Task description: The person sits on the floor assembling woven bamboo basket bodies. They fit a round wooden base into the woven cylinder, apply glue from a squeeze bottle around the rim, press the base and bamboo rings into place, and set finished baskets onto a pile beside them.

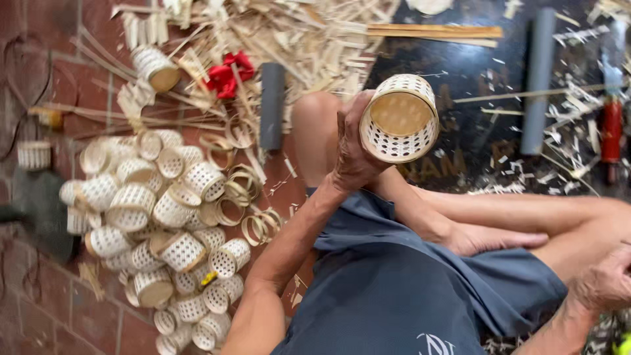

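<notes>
My left hand (355, 148) grips a small woven bamboo cup (399, 118), pale with a lattice wall, held up over my knee with its open end turned toward me. My right hand (605, 283) rests low at the right edge near my leg; its fingers are curled and whatever it may hold is hidden. I sit cross-legged in blue-grey shorts, one foot tucked under the opposite leg.
A heap of several similar woven cups (164, 223) and bamboo rings (246, 190) lies on the brick floor at left. Bamboo strips and shavings (289, 33) litter the top. Two grey pipes (271, 105) (539, 79), a red cloth (227, 73) and a red-handled tool (611, 131) lie around.
</notes>
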Motion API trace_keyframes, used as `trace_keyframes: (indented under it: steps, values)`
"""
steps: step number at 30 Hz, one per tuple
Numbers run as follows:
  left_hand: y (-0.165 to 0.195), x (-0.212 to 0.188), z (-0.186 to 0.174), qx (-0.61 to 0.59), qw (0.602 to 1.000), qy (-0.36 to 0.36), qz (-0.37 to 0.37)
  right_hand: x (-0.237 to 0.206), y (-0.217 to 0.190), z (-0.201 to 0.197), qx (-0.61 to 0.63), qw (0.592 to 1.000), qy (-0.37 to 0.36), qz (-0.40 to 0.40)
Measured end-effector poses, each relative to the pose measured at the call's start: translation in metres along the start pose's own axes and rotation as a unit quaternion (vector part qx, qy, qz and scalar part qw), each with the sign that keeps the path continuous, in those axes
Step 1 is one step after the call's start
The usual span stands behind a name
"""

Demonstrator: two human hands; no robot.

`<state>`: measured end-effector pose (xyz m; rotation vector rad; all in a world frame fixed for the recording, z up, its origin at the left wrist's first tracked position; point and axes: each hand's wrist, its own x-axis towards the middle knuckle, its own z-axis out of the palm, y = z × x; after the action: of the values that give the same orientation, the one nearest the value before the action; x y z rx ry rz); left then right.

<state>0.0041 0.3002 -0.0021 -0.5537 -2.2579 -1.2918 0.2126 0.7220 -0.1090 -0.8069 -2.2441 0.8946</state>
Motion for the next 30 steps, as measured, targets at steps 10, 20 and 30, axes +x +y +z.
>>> trace_keyframes:
  steps: [10,20,30]
  values:
    - [-0.038,-0.107,-0.209,-0.081,0.902,0.344,-0.25,0.007,-0.099,0.161,0.074,0.88,-0.394,-0.257]
    - [-0.013,-0.227,-0.457,0.183,0.733,0.506,-0.417,0.015,-0.092,0.158,0.08,0.873,-0.478,-0.051]
    - [-0.04,-0.268,-0.414,0.309,0.724,0.53,-0.315,0.001,-0.115,0.148,0.033,0.906,-0.412,-0.095]
